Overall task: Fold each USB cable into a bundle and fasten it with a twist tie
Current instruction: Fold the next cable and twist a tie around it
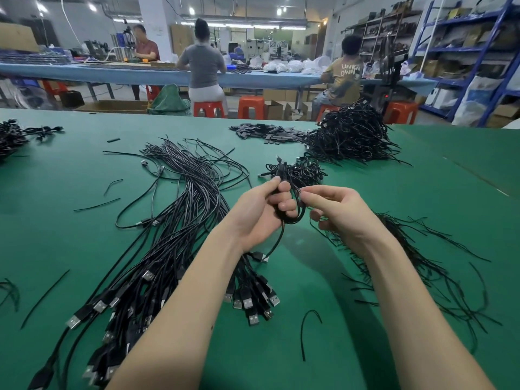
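My left hand (263, 212) grips a black USB cable (292, 218) wound into loops around its fingers, held above the green table (323, 291). The cable's free end hangs down, and its USB plug (260, 257) dangles just under my left wrist. My right hand (336, 212) pinches the loops at their right side with thumb and forefinger. A sheaf of loose USB cables (180, 226) lies to the left, plugs toward me. Black twist ties (427, 266) lie scattered under my right forearm.
Bundled cables (301, 171) lie just beyond my hands, with a larger heap (351, 136) at the back right. Small black parts (267, 132) sit near the table's far edge. Stray ties (305, 330) dot the table. Several people sit at a far bench.
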